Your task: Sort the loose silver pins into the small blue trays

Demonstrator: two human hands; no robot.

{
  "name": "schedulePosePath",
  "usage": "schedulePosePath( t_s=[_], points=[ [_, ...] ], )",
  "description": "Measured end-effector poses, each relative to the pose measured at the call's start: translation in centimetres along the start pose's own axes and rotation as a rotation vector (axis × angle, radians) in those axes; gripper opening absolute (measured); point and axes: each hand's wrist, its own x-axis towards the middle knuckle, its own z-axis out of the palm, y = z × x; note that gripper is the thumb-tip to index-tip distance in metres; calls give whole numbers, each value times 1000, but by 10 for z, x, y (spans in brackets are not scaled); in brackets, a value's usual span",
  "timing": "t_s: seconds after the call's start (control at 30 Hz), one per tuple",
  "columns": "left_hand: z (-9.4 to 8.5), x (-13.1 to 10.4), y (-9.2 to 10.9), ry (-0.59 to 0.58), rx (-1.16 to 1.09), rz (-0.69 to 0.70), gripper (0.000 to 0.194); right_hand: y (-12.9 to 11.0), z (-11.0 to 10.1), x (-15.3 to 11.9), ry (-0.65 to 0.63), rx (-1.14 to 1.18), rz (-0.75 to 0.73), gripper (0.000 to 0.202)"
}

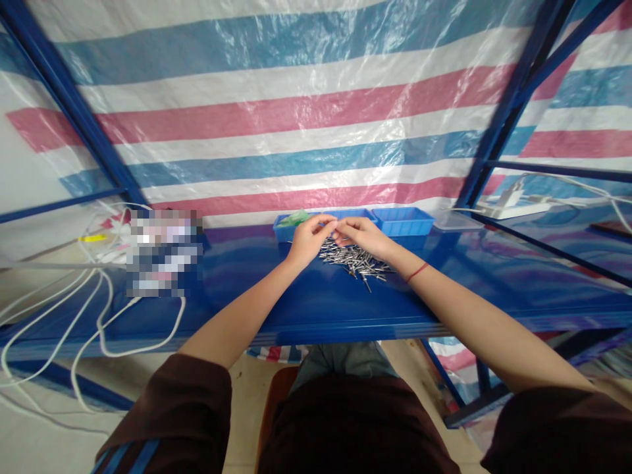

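Note:
Over the far half of a blue metal table [237, 283], my left hand [311, 236] and my right hand [359, 235] meet fingertip to fingertip. Both are closed in a pinch, and whatever sits between the fingers is too small to make out. Just below them spreads a loose pile of thin silvery metal pins [359, 262], which look like rivets. Behind my hands stand blue plastic bins: a left bin [282, 232] with something green in it, a middle bin [368, 214] partly hidden by my hands, and a right bin [403, 224].
A clear plastic tray or lid [451, 220] lies right of the bins. White cables [103, 309] trail over the table's left end beside a blurred-out patch. A white power strip [513, 205] is at the right. Blue frame posts and a striped plastic sheet [306, 125] bound the back.

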Motion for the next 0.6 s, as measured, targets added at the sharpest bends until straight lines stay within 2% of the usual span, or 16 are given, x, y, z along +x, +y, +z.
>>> schedulePosePath(
  t_s=[0.17, 0.33, 0.47, 0.6],
  points=[
    [1, -1, -3, 24, -21, -16, 22, 1, 2, 1, 99, 74, -66, 30],
    [4, 0, -7, 7, -72, 13, 19, 0, -1, 4, 258, 22, -176, 33],
    [2, 1, -9, -7, -50, 12, 21, -4, 1, 0, 243, -112, -296, 29],
    [1, 2, -12, -67, 52, -35, 32, -8, 0, 0, 220, -287, -352, 27]
  ],
)
